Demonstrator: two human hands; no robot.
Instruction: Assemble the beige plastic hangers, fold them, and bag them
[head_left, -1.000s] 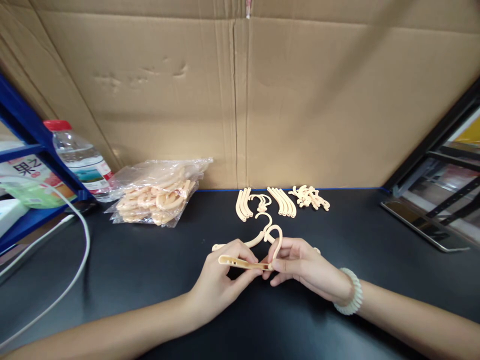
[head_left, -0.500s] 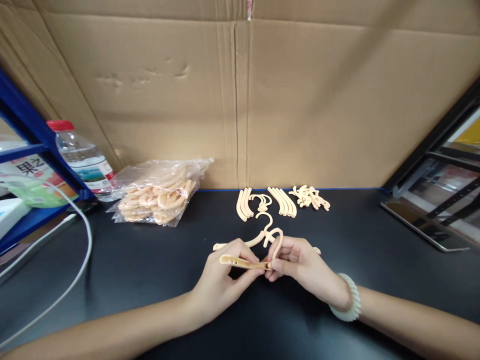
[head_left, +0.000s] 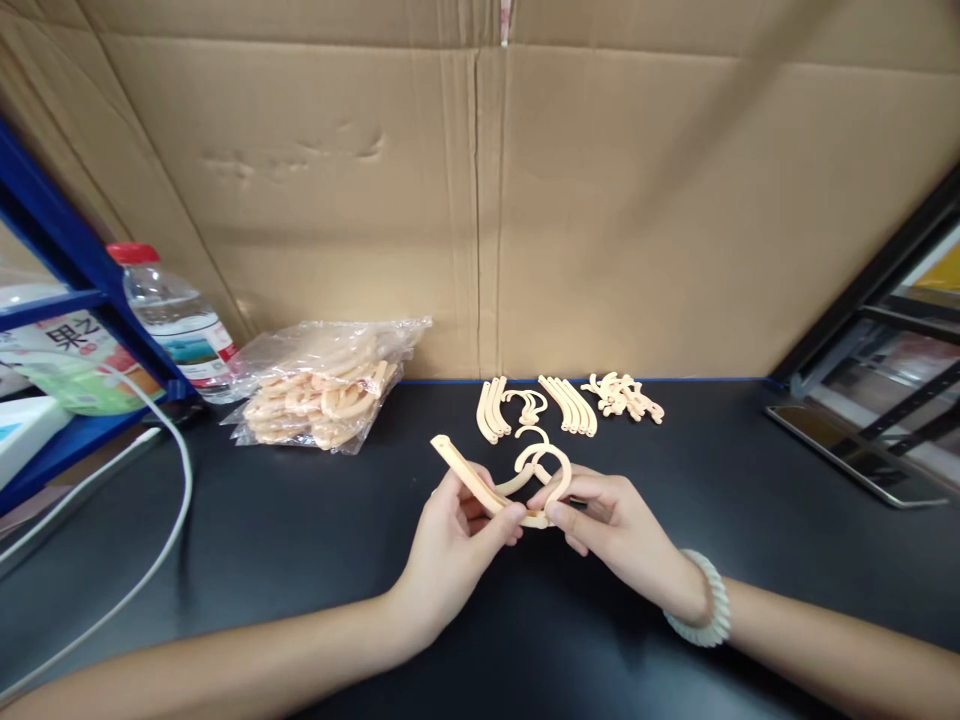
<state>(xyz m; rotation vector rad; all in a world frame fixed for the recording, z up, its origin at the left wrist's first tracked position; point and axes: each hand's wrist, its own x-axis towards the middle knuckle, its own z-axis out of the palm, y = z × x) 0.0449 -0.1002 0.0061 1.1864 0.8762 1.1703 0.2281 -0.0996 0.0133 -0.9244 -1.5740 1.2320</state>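
My left hand (head_left: 450, 565) pinches a beige plastic hanger arm (head_left: 471, 480), its free end tilted up to the left. Between the thumb and fingers of my right hand (head_left: 619, 520) is a beige hanger hook (head_left: 562, 465), held near its base. Arm and hook meet between my fingertips; whether they are locked together I cannot tell. Just behind, another hanger (head_left: 517, 482) with a hook lies on the table, partly hidden by my hands. Farther back are curved hanger arms in two rows (head_left: 492, 410) (head_left: 568, 405), with loose hooks (head_left: 531, 408) between them.
A heap of small beige parts (head_left: 624, 397) lies at the back right of the black table (head_left: 300, 560). A clear bag of hanger parts (head_left: 322, 395) and a water bottle (head_left: 180, 325) stand left. A white cable (head_left: 178, 520) curves along the left; a dark tablet-like slab (head_left: 847, 455) lies right.
The hanger arm in my left hand has turned, its free end swinging upward. The hook in my right hand has rotated and now shows its curve more fully. Both hands keep their hold.
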